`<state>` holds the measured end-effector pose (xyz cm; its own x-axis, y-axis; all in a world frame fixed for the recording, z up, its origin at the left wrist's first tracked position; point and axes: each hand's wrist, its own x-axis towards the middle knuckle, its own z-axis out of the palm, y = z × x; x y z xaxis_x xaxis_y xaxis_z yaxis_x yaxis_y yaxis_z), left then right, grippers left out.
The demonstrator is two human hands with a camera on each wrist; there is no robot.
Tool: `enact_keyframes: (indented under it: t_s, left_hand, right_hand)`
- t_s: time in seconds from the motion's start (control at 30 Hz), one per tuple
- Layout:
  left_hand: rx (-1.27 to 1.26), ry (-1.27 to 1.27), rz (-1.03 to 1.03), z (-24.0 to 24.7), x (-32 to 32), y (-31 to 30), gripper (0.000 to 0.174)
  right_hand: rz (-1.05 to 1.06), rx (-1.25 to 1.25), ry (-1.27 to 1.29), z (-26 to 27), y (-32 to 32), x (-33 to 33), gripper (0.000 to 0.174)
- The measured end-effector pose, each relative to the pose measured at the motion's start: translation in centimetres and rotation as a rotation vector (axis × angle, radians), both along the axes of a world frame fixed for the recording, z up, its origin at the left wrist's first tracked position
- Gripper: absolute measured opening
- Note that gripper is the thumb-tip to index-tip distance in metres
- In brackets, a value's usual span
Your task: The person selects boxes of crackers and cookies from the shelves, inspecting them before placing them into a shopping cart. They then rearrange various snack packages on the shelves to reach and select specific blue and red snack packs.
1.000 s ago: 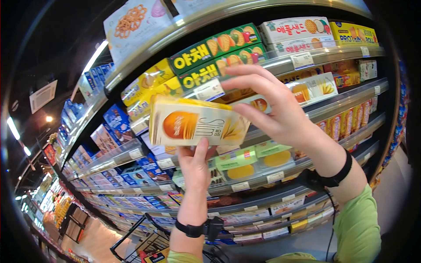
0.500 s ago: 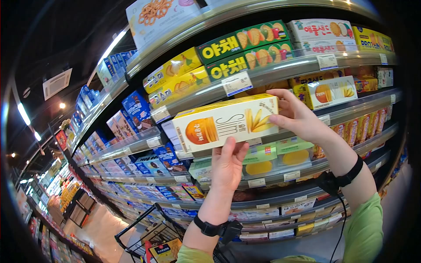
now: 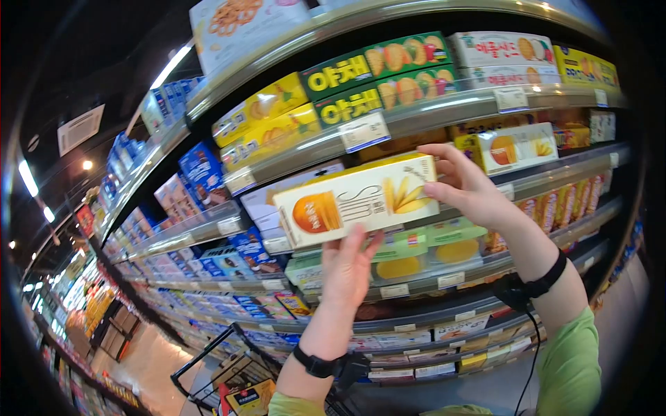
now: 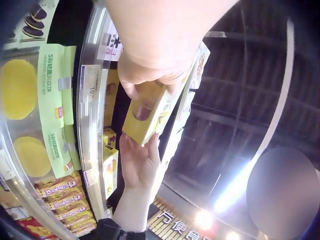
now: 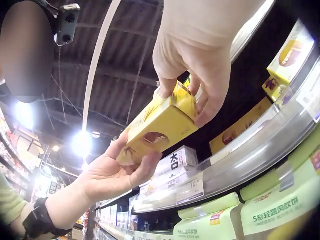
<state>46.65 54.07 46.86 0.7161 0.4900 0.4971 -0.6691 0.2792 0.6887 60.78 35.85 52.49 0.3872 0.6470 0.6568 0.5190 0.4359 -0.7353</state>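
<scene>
A white and yellow "Slim" snack box is held up in front of the shelves, its printed front toward the head camera. The left hand supports it from below, thumb on the front face and fingers behind and under. At the box's right end the right hand pinches it between thumb and fingers. In the right wrist view the yellow box spans between the left hand and the right hand. The left wrist view shows the box with both hands on it.
Green boxes and yellow boxes stand on the shelf above. A similar Slim box sits on the shelf at the right. Clear-lidded green packs lie below. A black cart holding items stands at the lower left.
The right hand, apart from the box a second ago, now grips its right end. The box has turned to show its front more fully and shifted right from its earliest position.
</scene>
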Motion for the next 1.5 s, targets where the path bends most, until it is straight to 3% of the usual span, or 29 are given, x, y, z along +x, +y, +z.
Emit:
enact_keyframes:
  t_s: [0.07,0.17,0.2,0.3,0.37,0.4,0.47,0.6,0.63,0.67,0.73,0.8,0.87,0.93,1.0,1.07,1.17,1.2,1.27,1.3,1.33,1.37,1.4,1.47,1.5]
  left_hand:
    - [-0.130,-0.001,-0.030,-0.5,-0.7,1.0,0.051]
    - [-0.023,-0.006,0.222,-1.9,-0.8,2.9,0.051]
    - [-0.062,-0.018,0.112,-1.6,-1.2,3.2,0.065]
    - [-0.072,0.047,0.080,-1.3,-1.9,2.7,0.065]
    - [0.240,0.135,0.202,-1.3,-1.7,2.8,0.061]
    - [0.234,0.136,0.201,-1.1,-1.8,2.7,0.061]
    - [0.475,0.236,0.223,-0.2,-2.1,2.4,0.058]
    - [0.604,0.351,0.214,1.2,-2.7,3.5,0.060]
    - [0.690,0.287,0.383,1.8,-2.8,2.2,0.063]
    - [0.683,0.277,0.381,2.1,-3.0,2.0,0.063]
    - [1.405,-0.076,1.160,2.4,-3.2,1.9,0.064]
    - [1.421,-0.216,1.212,1.9,-2.6,2.5,0.062]
    - [1.593,-0.483,1.430,0.4,-1.9,4.1,0.049]
    - [1.610,-0.570,1.481,-0.7,-1.6,4.3,0.042]
    - [1.642,-0.628,1.438,-1.4,-1.7,4.2,0.041]
    - [1.646,-0.592,1.438,-2.1,-1.3,4.7,0.042]
    - [1.660,-0.552,1.443,-2.0,-1.1,4.7,0.044]
    - [1.630,-0.481,1.362,-1.4,-1.7,3.7,0.051]
    - [1.598,-0.424,1.278,0.2,-2.7,1.3,0.059]
    - [1.481,-0.250,1.083,1.3,-3.2,0.0,0.067]
    - [1.355,-0.081,0.886,2.3,-3.7,-1.5,0.076]
    - [1.258,0.006,0.760,3.1,-4.2,-3.4,0.076]
    - [1.254,0.007,0.759,3.0,-4.1,-3.6,0.076]
    - [0.952,0.432,0.006,2.6,-3.9,-3.7,0.067]
    - [0.885,0.297,0.038,1.6,-3.6,-3.5,0.057]
  right_hand:
    - [-0.057,-0.028,-0.010,0.3,-0.7,-0.1,0.057]
    - [-0.150,-0.066,-0.079,0.8,-1.6,0.7,0.055]
    - [-0.192,-0.074,-0.169,1.0,-1.7,0.9,0.054]
    - [-0.206,-0.106,-0.212,1.3,-2.0,0.6,0.052]
    - [-0.216,-0.124,-0.246,1.2,-1.9,0.4,0.051]
    - [-0.216,-0.130,-0.247,1.2,-1.9,0.4,0.051]
    - [-0.191,-0.115,-0.251,1.5,-2.1,0.4,0.053]
    - [-0.133,-0.090,-0.262,1.0,-2.9,0.4,0.060]
    - [-0.097,-0.066,-0.218,0.7,-3.1,0.7,0.064]
    - [-0.062,-0.040,-0.177,0.4,-3.3,1.1,0.068]
    - [-0.022,-0.063,-0.158,-0.2,-4.6,2.5,0.072]
    - [0.412,0.020,0.508,-0.4,-5.5,2.9,0.073]
    - [0.399,-0.013,0.495,-0.2,-5.5,2.5,0.073]
    - [0.015,-0.335,0.329,-0.3,-4.9,1.2,0.086]
    - [0.083,-0.456,0.386,-0.6,-4.4,1.1,0.079]
    - [0.139,-0.409,0.423,-0.5,-4.6,0.9,0.077]
    - [0.023,-0.349,0.439,-0.5,-4.7,0.3,0.074]
    - [0.018,-0.346,0.441,-0.5,-4.8,0.5,0.074]
    - [-0.110,-0.233,0.051,-0.2,-5.1,1.1,0.070]
    - [-0.074,-0.123,-0.127,0.4,-5.2,0.2,0.069]
    - [-0.074,-0.163,-0.266,1.4,-5.4,-0.9,0.072]
    - [-0.092,-0.209,-0.408,2.0,-5.4,-2.1,0.071]
    - [-0.106,-0.258,-0.550,2.3,-5.2,-3.3,0.071]
    - [-0.126,-0.248,-0.592,2.4,-4.6,-5.6,0.074]
    - [-0.170,-0.229,-0.510,2.5,-4.8,-6.1,0.082]
